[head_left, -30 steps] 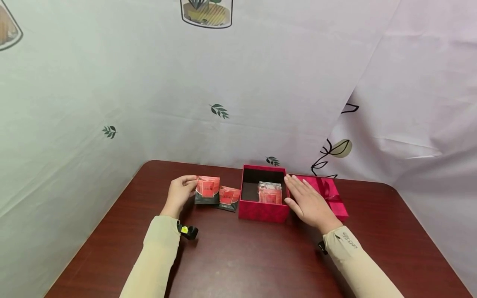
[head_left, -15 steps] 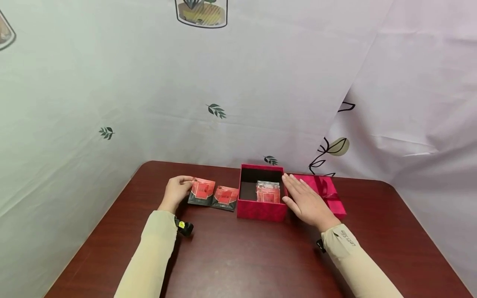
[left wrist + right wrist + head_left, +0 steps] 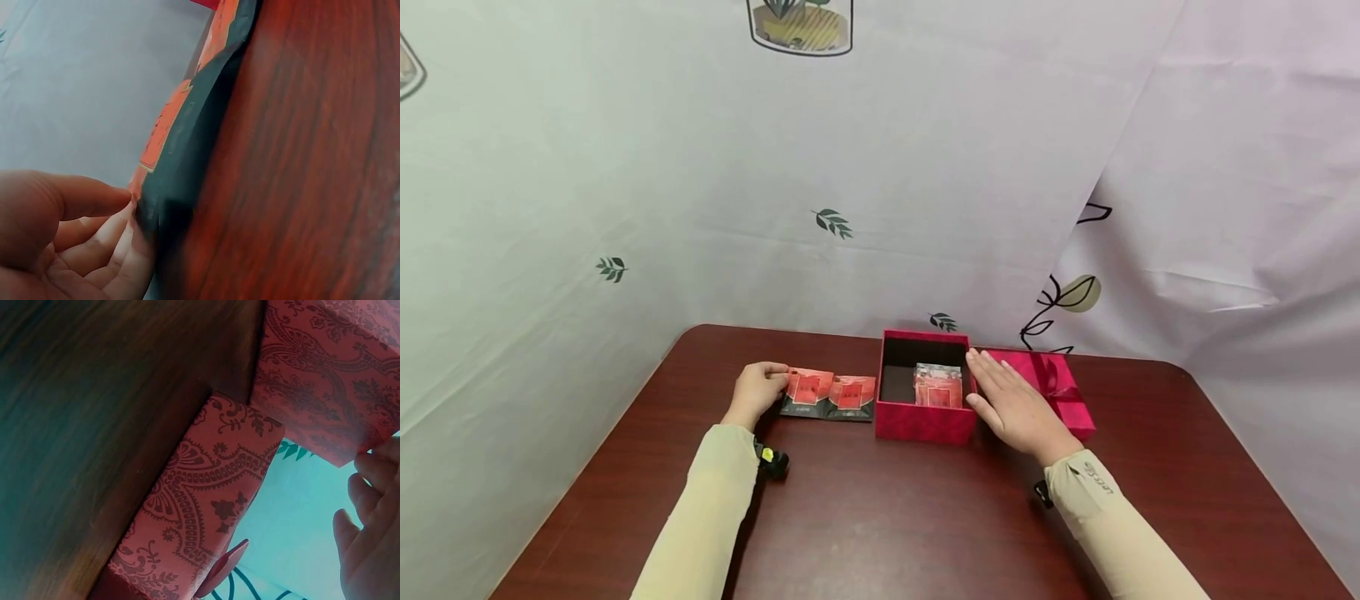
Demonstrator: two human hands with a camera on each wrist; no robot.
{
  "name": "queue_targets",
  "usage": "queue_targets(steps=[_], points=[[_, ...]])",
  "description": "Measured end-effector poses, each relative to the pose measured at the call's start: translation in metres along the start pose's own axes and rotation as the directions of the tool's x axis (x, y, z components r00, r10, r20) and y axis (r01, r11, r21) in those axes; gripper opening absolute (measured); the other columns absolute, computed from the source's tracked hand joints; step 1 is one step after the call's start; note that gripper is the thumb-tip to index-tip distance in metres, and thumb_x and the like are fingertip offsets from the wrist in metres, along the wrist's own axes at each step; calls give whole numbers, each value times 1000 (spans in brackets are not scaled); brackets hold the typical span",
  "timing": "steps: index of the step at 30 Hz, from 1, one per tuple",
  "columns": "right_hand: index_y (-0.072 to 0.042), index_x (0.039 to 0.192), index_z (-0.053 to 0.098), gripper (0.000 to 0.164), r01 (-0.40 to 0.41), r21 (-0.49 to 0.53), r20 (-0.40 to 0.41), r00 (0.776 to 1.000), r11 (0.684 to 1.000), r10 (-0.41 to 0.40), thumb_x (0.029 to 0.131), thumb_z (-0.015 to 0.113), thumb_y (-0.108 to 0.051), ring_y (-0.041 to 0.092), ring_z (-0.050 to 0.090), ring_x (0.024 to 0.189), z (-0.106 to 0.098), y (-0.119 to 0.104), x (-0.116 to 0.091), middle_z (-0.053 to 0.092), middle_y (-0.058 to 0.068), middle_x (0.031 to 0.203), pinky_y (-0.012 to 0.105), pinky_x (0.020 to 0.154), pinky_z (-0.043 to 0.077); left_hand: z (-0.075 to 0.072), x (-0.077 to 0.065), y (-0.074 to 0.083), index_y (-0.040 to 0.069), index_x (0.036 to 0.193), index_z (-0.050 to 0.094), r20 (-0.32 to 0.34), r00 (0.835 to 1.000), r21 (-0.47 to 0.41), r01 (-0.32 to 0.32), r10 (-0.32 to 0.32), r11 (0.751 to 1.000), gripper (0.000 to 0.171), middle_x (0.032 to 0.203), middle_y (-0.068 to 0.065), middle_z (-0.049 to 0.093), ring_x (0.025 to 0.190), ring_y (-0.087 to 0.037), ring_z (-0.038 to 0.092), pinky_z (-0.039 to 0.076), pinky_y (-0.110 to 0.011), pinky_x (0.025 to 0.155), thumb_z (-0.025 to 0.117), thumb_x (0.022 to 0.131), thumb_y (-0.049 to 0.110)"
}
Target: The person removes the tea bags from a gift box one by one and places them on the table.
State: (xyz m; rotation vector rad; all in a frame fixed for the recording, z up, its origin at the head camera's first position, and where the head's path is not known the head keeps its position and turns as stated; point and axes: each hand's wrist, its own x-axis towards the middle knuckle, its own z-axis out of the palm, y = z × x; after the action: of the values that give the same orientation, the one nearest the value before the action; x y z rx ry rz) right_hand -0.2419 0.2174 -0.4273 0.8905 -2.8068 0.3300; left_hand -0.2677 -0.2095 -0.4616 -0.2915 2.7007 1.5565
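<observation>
My left hand [image 3: 755,396] pinches the left edge of a red and black sachet [image 3: 808,390], thumb over fingers, as the left wrist view also shows. A second matching sachet [image 3: 852,396] lies right beside it, up against an open red box [image 3: 925,423]. Inside the box's dark interior, more red sachets [image 3: 938,387] sit in the right half, the left half showing bare floor. My right hand [image 3: 1022,412] is at the box's right rim, its fingers straight. In the right wrist view, those fingertips meet the top edge of the patterned box wall [image 3: 325,381].
Right of the box lies its red lid [image 3: 1070,400] with a ribbon bow, partly behind my right hand. Everything stands near the back edge of a dark brown table [image 3: 865,508]. A printed white cloth [image 3: 715,183] hangs just behind.
My left hand has shifted slightly left and laid the pinched sachet lower. It overlapped the second sachet before and now lines up beside it. My right hand stays at the box.
</observation>
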Motion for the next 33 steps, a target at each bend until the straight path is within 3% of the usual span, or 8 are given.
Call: queue_targets(steps=[4, 10, 15, 25, 33], points=[[-2, 158, 31, 69, -7, 4, 5, 1000, 1000, 7, 103, 56, -35, 37, 25, 151, 0, -1, 0, 29, 13, 164, 52, 121, 20, 0, -1, 0, -8, 126, 64, -6, 1000, 54, -21, 21, 998, 32, 115, -25, 69, 92, -27, 68, 57, -35, 78, 57, 100, 9], [-3, 158, 30, 69, -10, -13, 11, 1000, 1000, 10, 103, 55, -36, 35, 23, 152, -1, -2, 0, 29, 12, 164, 53, 121, 20, -2, -2, 0, -6, 122, 66, -32, 997, 166, -62, 68, 984, 28, 115, -25, 68, 102, -37, 65, 54, -49, 87, 57, 100, 9], [-3, 159, 31, 69, -8, -32, 7, 1000, 999, 8, 103, 52, -39, 36, 25, 151, -2, -2, 0, 30, 12, 164, 54, 121, 21, -2, -5, 7, -5, 122, 66, -42, 993, 213, -98, 109, 972, 27, 115, -24, 68, 102, -38, 64, 53, -50, 86, 57, 100, 9], [-2, 157, 32, 69, -12, -24, 5, 1000, 1000, 12, 103, 55, -37, 36, 25, 151, -1, -3, 0, 31, 13, 164, 54, 121, 22, -1, -20, 45, -1, 127, 65, -12, 977, 195, -206, 213, 959, 31, 116, -21, 69, 103, -35, 64, 52, -50, 88, 57, 101, 14], [-2, 158, 31, 69, -8, -20, -5, 1000, 1000, 8, 103, 56, -35, 36, 25, 151, -1, -4, 0, 30, 13, 164, 52, 121, 20, 11, -38, 83, 5, 124, 68, 65, 943, 146, -333, 327, 932, 26, 114, -13, 70, 101, -29, 66, 53, -48, 86, 61, 102, 17]])
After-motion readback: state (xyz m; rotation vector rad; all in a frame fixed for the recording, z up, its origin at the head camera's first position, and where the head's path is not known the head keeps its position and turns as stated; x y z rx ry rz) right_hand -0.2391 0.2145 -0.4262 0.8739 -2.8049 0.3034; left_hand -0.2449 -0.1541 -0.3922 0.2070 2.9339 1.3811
